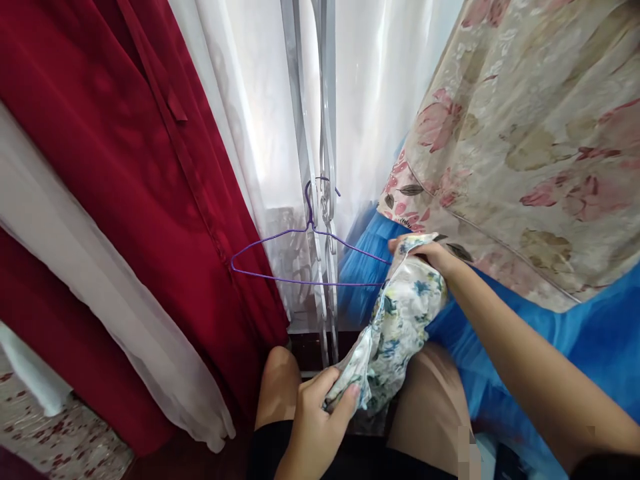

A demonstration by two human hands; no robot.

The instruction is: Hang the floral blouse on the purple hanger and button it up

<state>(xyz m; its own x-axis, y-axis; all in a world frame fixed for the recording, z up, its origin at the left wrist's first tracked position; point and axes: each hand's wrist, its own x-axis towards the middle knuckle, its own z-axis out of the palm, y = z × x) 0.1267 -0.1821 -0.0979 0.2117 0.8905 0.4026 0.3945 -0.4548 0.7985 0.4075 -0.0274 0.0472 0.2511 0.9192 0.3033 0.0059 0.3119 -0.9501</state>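
Red fabric [150, 200] occupies the left side of the frame and hangs in long vertical folds. A narrow red strip [160, 87] lies along its surface at upper left. A sheer white panel [100, 287] runs diagonally across the red fabric, its lower end at lower left. Speckled fabric [50, 430] with dark red marks fills the lower left corner. A white curtain [240, 87] covers the upper center. Gray hooked strips [329, 100] hang vertically in front of it. Floral fabric [540, 147], beige with pink blooms, occupies the upper right, overlapping gathered blue fabric [600, 347] at right.
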